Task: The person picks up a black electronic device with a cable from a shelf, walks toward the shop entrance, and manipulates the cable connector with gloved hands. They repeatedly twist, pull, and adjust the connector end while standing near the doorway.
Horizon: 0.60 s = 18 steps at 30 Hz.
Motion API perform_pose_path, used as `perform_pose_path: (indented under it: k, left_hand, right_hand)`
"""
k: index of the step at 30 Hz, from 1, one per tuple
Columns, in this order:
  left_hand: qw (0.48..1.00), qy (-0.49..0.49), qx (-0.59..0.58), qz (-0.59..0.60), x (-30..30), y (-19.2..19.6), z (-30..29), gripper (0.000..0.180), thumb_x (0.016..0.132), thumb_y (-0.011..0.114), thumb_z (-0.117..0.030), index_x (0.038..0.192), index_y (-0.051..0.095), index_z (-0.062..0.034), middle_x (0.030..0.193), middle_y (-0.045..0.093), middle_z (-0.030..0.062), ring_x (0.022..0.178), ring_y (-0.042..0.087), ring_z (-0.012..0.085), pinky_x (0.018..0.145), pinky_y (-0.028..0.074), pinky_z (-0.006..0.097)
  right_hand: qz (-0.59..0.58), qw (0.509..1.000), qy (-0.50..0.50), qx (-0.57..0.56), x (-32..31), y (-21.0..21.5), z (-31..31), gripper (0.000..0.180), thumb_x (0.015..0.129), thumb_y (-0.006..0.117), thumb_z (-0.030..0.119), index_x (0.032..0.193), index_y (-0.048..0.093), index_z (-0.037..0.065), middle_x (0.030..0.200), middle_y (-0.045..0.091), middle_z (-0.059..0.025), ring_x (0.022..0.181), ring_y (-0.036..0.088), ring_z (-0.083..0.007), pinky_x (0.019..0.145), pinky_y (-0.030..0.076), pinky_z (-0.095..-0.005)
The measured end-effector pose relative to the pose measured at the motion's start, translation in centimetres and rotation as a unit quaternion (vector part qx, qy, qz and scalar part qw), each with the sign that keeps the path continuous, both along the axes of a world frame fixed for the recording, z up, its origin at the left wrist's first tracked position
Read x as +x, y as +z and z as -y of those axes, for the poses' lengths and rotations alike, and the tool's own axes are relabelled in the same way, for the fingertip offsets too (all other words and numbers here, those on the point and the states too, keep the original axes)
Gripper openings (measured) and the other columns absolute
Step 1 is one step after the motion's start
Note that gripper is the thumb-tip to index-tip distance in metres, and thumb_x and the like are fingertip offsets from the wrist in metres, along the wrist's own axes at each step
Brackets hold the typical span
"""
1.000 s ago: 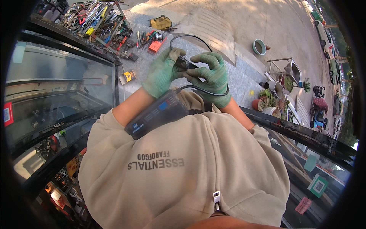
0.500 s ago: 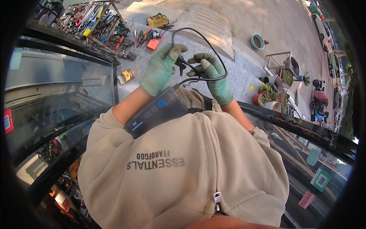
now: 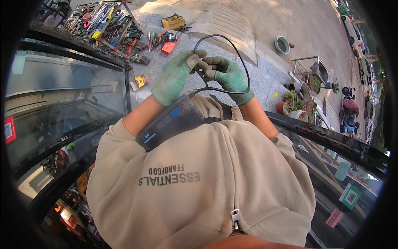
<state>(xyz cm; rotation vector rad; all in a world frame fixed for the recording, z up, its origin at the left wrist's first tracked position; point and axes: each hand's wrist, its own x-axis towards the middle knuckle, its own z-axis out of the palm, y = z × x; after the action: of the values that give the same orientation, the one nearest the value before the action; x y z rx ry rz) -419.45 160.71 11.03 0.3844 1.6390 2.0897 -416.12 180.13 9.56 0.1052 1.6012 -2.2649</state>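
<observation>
Both my hands wear green work gloves with dark, dirty fingertips. My left hand (image 3: pixel 172 79) is closed on a black cable (image 3: pixel 230 40) near its end. My right hand (image 3: pixel 232 76) pinches at the same spot, its fingertips meeting the left ones. The piece between the fingers is mostly hidden. From there the cable loops up, round past my right hand and back to a dark rectangular box (image 3: pixel 172 120) with a blue square on its label. That box lies across my lap against my left forearm.
At the far left, a rack (image 3: pixel 93 25) overflows with hand tools. Pliers and screwdrivers (image 3: pixel 155 40) lie beside a red plastic tray (image 3: pixel 169 47) on the stone slab. A yellow box (image 3: pixel 139 82) sits by the left glass case (image 3: pixel 70 87). Flowerpots (image 3: pixel 286 107) stand right; a yellow bag (image 3: pixel 173 22) lies beyond.
My right hand has moved left and up, and its fingertips now meet my left hand's. The black connector seen between the hands is now mostly covered. The cable loop has shifted slightly right.
</observation>
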Motion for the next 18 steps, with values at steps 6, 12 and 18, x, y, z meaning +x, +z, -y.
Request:
perform_pose_path:
  k: [6,12,18]
  left_hand:
    - [0.991,0.019,0.081,0.102,0.4,-1.0,0.1,0.042,0.101,0.053,-0.031,0.127,0.054,0.0018,0.095,0.067,0.0041,0.096,0.063,0.0131,0.092,0.048,0.03]
    - [0.964,0.043,0.169,0.202,0.8,-0.3,-0.6,0.037,0.1,0.055,-0.03,0.126,0.056,-0.0023,0.095,0.065,0.0019,0.091,0.062,0.0132,0.083,0.052,0.03]
    - [0.978,0.097,0.034,0.181,0.8,0.6,-0.9,0.041,0.095,0.064,-0.033,0.122,0.06,-0.0035,0.1,0.065,0.0042,0.085,0.06,0.0114,0.083,0.053,0.028]
  right_hand:
    - [-0.111,0.981,-0.1,0.124,0.1,0.1,0.1,0.027,0.083,0.071,-0.002,0.107,0.06,-0.004,0.09,0.066,-0.0073,0.082,0.063,-0.0134,0.076,0.054,-0.0251]
    - [-0.124,0.966,-0.174,0.142,-0.4,1.6,-0.1,0.027,0.08,0.07,-0.004,0.102,0.055,-0.003,0.09,0.066,-0.0097,0.083,0.065,-0.0145,0.073,0.055,-0.028]
    - [-0.242,0.941,-0.086,0.219,1.8,4.8,1.1,0.024,0.076,0.074,-0.006,0.095,0.06,0.002,0.088,0.066,-0.0067,0.076,0.061,-0.0119,0.068,0.05,-0.0246]
